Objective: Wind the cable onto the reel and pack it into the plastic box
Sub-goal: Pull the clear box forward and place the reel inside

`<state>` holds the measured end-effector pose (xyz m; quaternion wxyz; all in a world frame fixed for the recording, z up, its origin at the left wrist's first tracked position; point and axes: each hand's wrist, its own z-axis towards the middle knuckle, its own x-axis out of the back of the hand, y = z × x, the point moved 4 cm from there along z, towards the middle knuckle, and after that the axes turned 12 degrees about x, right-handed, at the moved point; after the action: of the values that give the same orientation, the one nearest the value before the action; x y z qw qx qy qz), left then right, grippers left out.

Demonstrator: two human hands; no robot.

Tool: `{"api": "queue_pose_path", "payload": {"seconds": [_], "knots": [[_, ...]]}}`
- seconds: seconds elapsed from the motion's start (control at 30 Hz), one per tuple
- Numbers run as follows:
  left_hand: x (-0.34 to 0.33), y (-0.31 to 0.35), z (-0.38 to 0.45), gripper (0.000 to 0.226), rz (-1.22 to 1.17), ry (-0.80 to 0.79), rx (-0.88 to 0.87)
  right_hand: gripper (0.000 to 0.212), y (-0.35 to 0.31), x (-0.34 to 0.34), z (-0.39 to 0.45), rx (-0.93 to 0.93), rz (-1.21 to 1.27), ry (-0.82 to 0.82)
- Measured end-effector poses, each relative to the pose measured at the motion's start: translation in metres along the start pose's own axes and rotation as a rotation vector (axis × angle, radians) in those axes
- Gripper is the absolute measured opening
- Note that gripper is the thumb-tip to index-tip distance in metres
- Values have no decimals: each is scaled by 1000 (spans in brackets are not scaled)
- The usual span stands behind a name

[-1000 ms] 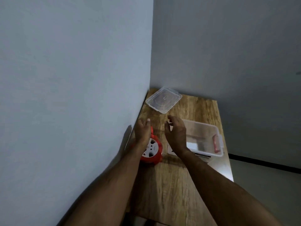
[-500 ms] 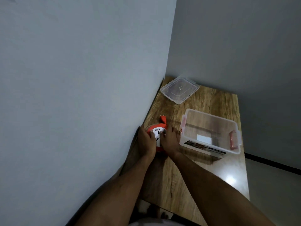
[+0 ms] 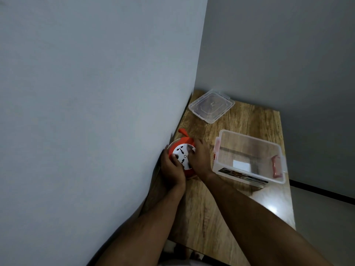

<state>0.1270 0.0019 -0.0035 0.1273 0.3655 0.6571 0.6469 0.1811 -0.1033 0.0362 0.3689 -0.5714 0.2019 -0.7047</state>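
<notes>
An orange cable reel (image 3: 182, 148) with a white socket face lies on the wooden table (image 3: 221, 204), close to the left wall. My left hand (image 3: 172, 169) grips its near left rim, thumb on the white face. My right hand (image 3: 199, 160) clasps its right side, fingers over the face. An orange handle sticks out behind the reel. The clear plastic box (image 3: 249, 158) with red latches stands open just right of my right hand. No loose cable shows.
The box's clear lid (image 3: 211, 105) lies at the table's far left corner. Walls close the table in on the left and at the back. The table's right edge drops to a grey floor.
Both hands came down from above the reel and closed on it. My view has shifted, so the table sits further right in the frame.
</notes>
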Motion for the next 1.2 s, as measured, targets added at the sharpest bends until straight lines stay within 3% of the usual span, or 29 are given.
{"api": "queue_pose_path", "payload": {"seconds": [0.2, 0.5, 0.9, 1.2], "knots": [[-5, 35, 4, 43, -66, -2, -99, 40, -16, 28, 22, 79, 18, 114], [-37, 105, -15, 41, -131, -163, -225, 40, -13, 101, 35, 71, 18, 370], [-112, 113, -68, 42, -76, -531, -273, 51, 55, 164, -6, -232, -46, 510], [-133, 112, -82, 43, 179, -675, -501, 55, 88, 166, -34, -400, -85, 496]]}}
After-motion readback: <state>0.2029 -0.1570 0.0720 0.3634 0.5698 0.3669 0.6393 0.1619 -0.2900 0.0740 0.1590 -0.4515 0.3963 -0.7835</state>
